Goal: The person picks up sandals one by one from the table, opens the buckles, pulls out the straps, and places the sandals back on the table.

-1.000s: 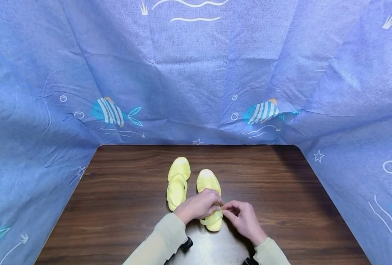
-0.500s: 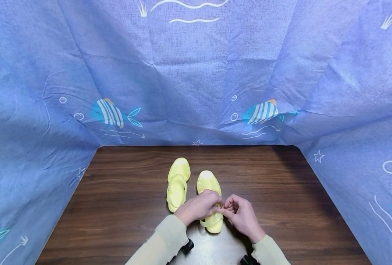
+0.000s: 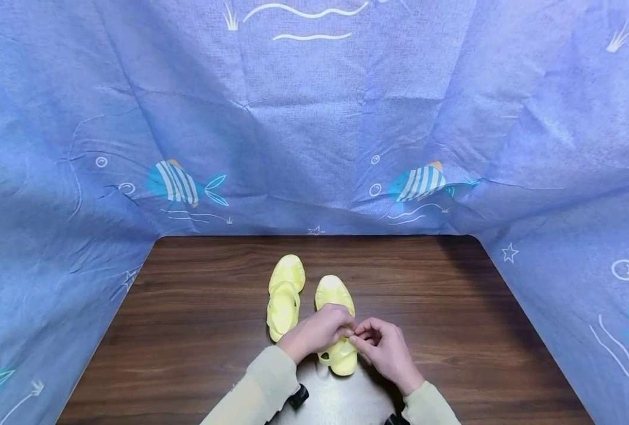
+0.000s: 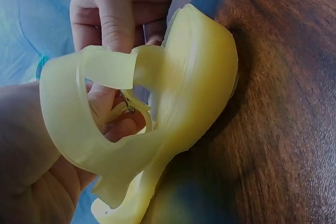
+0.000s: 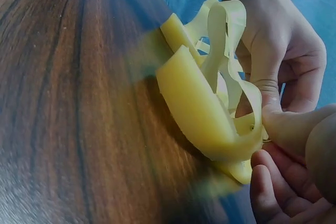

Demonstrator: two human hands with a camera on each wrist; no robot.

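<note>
Two pale yellow strapped sandals lie on the wooden table with their toes pointing away. My hands meet at the ankle strap of the right sandal [image 3: 334,290]. From the left, my left hand [image 3: 318,333] reaches over the sandal and pinches the strap near a small metal buckle [image 4: 128,103]. My right hand [image 3: 390,352] comes from the right, thumb and forefinger pinching the strap end beside the buckle. In the right wrist view, the fingertips of both hands almost meet at the strap [image 5: 254,103]. Fingers partly hide the buckle.
The left sandal [image 3: 284,298] stands just left of my left wrist. A brown wooden table [image 3: 197,330] lies under everything. Blue cloth [image 3: 314,136] printed with fish hangs round its back and sides.
My right hand's fingertips have shifted slightly left, toward the left hand's fingers at the strap. My left hand and both sandals have stayed almost in place.
</note>
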